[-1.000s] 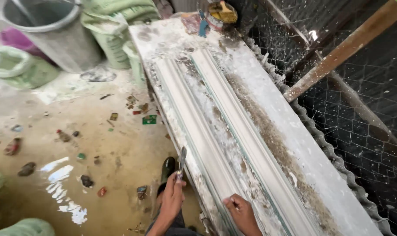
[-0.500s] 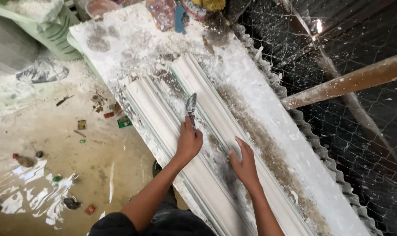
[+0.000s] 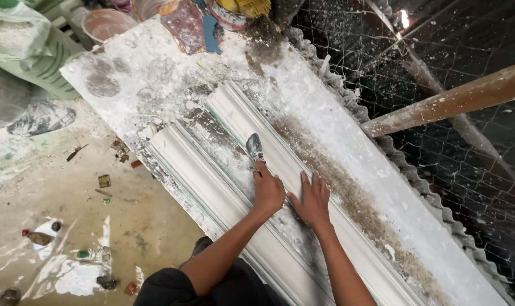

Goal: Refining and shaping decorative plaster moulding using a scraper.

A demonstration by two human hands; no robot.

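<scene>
Two long white plaster mouldings lie side by side on a plaster-dusted work table (image 3: 127, 73). My left hand (image 3: 267, 191) grips a small metal trowel (image 3: 254, 148), blade pointing away from me and resting on the right moulding (image 3: 252, 122). My right hand (image 3: 311, 199) lies flat, fingers spread, on that same moulding just right of the left hand. The left moulding (image 3: 195, 170) runs parallel, untouched.
Wire mesh (image 3: 450, 158) and a slanted wooden pole (image 3: 450, 105) border the table's right side above a corrugated sheet edge (image 3: 416, 181). Buckets and paint tins (image 3: 229, 11) stand at the far end. A green sack (image 3: 25, 51) and scattered debris lie on the dirty floor (image 3: 70, 226) at left.
The view has moved forward along the table. My left hand carried the trowel further up the right moulding, and my right hand shifted up close beside it.
</scene>
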